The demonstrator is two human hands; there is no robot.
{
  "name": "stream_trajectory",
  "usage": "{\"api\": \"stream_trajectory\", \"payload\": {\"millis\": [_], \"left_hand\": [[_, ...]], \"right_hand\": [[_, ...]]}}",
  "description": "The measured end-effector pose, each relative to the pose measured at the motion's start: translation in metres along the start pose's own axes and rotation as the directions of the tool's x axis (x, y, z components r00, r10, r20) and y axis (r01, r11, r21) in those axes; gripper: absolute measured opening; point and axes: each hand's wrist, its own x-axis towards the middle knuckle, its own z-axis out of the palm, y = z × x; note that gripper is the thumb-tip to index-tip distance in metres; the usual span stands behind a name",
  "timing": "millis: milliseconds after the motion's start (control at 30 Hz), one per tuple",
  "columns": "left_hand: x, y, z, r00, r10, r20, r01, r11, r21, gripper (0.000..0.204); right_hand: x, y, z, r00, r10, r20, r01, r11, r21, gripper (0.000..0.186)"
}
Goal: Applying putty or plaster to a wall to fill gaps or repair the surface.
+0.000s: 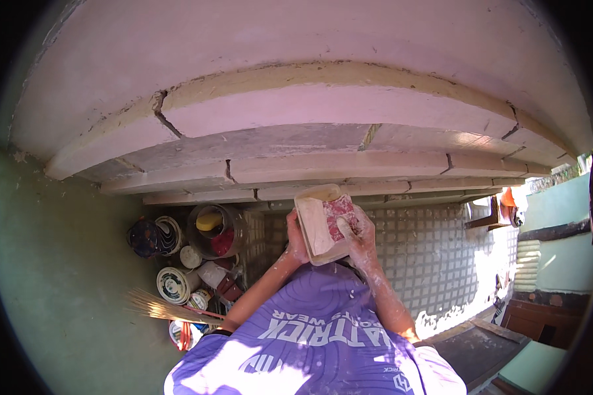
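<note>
My left hand (295, 236) grips the left side of a small cream rectangular container (307, 212) smeared with pale paste. My right hand (361, 240), coated in white residue, grips a flat red piece (339, 212) spotted with the same white material at the container's right side, thumb pressed on it. Whether that piece is a scraper or a pad I cannot tell. Both hands are close together above my purple shirt, in front of the pale steps.
Pink-painted steps (336, 105) with dark cracks cross the view. At left, a green wall (59, 263) stands beside buckets (178, 285), a tub (228, 220) with yellow and red items, and a straw broom (151, 303). At right are a tiled floor (422, 257) and a dark ledge (474, 345).
</note>
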Motion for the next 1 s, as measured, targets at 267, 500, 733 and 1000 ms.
{"api": "stream_trajectory", "payload": {"millis": [267, 500, 733, 1000], "left_hand": [[0.000, 0.001, 0.004, 0.999, -0.020, 0.037, 0.021, 0.999, -0.034, 0.082], [0.004, 0.003, 0.010, 0.996, 0.080, 0.051, -0.081, 0.997, 0.021, 0.077], [0.010, 0.003, 0.012, 0.991, 0.099, 0.091, -0.105, 0.992, 0.063, 0.079], [0.012, 0.002, 0.013, 0.989, 0.110, 0.095, -0.114, 0.993, 0.034, 0.078]], "right_hand": [[-0.003, 0.015, -0.014, 0.980, 0.136, -0.148, -0.092, 0.959, 0.267, 0.035], [-0.001, 0.013, -0.024, 0.992, -0.041, -0.118, 0.034, 0.998, -0.061, 0.030], [-0.006, 0.010, -0.029, 0.982, 0.085, -0.169, -0.051, 0.979, 0.196, 0.029], [-0.006, 0.001, -0.033, 0.980, 0.103, -0.171, -0.062, 0.971, 0.232, 0.029]]}}
